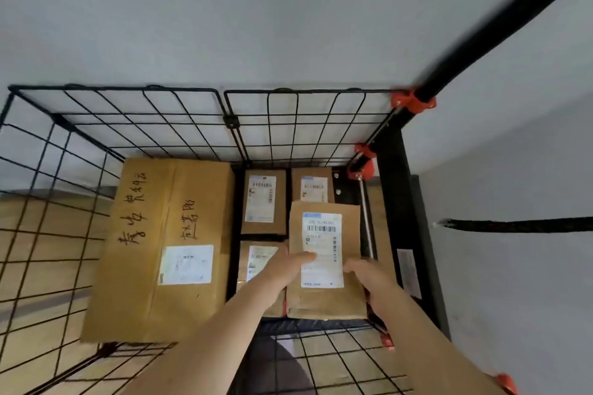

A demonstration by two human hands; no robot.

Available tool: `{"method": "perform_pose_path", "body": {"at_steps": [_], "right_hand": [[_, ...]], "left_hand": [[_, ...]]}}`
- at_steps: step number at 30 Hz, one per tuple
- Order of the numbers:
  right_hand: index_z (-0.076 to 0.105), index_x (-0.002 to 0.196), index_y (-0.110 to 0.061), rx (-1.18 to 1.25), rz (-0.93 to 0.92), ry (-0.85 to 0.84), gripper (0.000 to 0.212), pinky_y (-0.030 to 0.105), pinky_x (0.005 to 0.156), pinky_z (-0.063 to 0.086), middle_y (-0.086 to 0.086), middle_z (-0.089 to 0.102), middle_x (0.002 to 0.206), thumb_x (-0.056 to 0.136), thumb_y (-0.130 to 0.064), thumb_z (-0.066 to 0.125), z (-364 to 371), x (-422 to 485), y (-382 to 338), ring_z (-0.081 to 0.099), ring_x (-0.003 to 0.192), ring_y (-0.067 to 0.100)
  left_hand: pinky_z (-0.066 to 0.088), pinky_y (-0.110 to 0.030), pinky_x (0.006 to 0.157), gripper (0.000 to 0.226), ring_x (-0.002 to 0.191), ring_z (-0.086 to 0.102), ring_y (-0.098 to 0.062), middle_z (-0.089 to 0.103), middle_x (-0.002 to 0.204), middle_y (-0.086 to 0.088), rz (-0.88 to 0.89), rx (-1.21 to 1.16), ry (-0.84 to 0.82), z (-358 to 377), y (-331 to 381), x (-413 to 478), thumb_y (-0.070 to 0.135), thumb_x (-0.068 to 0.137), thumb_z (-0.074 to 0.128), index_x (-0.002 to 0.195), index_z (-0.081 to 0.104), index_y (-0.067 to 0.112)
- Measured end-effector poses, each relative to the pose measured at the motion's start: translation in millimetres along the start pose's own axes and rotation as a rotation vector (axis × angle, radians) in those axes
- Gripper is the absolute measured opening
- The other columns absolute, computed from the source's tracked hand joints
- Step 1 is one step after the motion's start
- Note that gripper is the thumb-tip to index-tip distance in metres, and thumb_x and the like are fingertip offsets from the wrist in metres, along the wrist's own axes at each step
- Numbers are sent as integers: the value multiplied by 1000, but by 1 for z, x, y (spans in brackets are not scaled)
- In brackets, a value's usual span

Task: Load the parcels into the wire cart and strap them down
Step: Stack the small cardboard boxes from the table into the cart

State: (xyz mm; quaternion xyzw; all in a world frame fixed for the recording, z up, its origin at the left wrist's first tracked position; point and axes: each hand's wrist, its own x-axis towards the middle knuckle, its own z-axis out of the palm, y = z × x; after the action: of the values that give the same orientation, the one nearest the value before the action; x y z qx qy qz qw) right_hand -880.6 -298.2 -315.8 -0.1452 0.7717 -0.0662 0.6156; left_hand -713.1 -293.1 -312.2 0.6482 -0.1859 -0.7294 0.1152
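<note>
I look down into a black wire cart (pixel 231 120). A large brown box (pixel 150 266) with handwriting lies on its left side. Three small labelled parcels lie to the right: one at the back (pixel 263 204), one at the back right (pixel 313 186), one in front (pixel 256 261) partly under my arm. Both hands hold a fourth brown parcel (pixel 324 253) with a white label above them. My left hand (pixel 285 269) grips its left edge, thumb across the label. My right hand (pixel 369 276) grips its right edge.
The cart's black handle bar (pixel 500 26) with orange clamps (pixel 414 101) rises at the right. A black strap (pixel 519 224) stretches to the right against the grey wall. Wood-tone floor shows through the left mesh.
</note>
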Motion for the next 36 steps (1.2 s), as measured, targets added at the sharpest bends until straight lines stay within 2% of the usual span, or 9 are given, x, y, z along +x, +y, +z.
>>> {"method": "perform_pose_path", "body": {"at_steps": [9, 14, 17, 21, 26, 28, 31, 33, 36], "right_hand": [[56, 120, -3, -281, 262, -62, 36, 27, 58, 45, 15, 63, 110, 84, -8, 56, 17, 82, 43, 57, 80, 22], [57, 115, -2, -293, 290, -73, 30, 30, 68, 48, 10, 60, 88, 85, -8, 57, 27, 112, 58, 56, 73, 20], [53, 125, -1, -272, 237, -47, 44, 27, 67, 49, 16, 63, 109, 81, -4, 59, 31, 125, 62, 60, 92, 27], [57, 117, 1, -303, 221, -75, 35, 25, 61, 45, 14, 64, 100, 83, -4, 57, 34, 133, 55, 59, 81, 23], [56, 120, 1, -421, 235, -74, 33, 23, 59, 43, 10, 59, 94, 88, -9, 54, 41, 137, 48, 55, 75, 18], [55, 122, -1, -459, 206, -65, 35, 22, 56, 44, 8, 59, 94, 88, -9, 53, 43, 137, 47, 55, 74, 17], [51, 127, -6, -479, 141, -21, 44, 32, 80, 54, 12, 61, 115, 83, -10, 55, 46, 134, 45, 61, 95, 25], [46, 130, -9, -504, 116, 13, 48, 33, 80, 53, 11, 60, 119, 83, -13, 54, 48, 126, 39, 60, 99, 26], [43, 130, -13, -556, 25, 32, 46, 27, 69, 46, 8, 60, 118, 85, -13, 51, 47, 115, 31, 57, 91, 21]], "left_hand": [[39, -17, 65, 36, 97, 51, -12, 57, 127, -1, -178, 87, 0, 8, -54, 68, 18, 91, 58, 125, 47, 15], [42, -26, 94, 50, 114, 52, -17, 53, 130, 2, -219, 122, 7, 2, -72, 93, 25, 84, 64, 128, 41, 15], [38, -18, 82, 45, 104, 47, -11, 51, 124, 4, -232, 118, -39, 0, -73, 104, 23, 89, 60, 130, 42, 17], [44, -20, 78, 63, 110, 48, -15, 49, 132, 0, -264, 131, -23, 0, -70, 114, 25, 83, 65, 137, 35, 12], [32, -41, 111, 117, 138, 32, -26, 16, 157, -2, -255, 240, -48, -1, -99, 146, 44, 52, 73, 149, 10, 31], [31, -40, 111, 109, 138, 30, -25, 11, 158, -4, -283, 268, -60, -2, -80, 127, 38, 65, 71, 150, 5, 28], [34, -31, 106, 81, 136, 33, -23, 17, 155, -6, -294, 302, -111, -2, -69, 114, 28, 85, 63, 149, 13, 21], [34, -25, 94, 71, 131, 37, -21, 25, 152, -6, -262, 328, -115, -4, -66, 108, 25, 90, 58, 148, 17, 18], [37, -22, 74, 67, 95, 51, -10, 53, 121, 3, -184, 383, -84, -11, -64, 99, 25, 90, 54, 148, 21, 17]]}}
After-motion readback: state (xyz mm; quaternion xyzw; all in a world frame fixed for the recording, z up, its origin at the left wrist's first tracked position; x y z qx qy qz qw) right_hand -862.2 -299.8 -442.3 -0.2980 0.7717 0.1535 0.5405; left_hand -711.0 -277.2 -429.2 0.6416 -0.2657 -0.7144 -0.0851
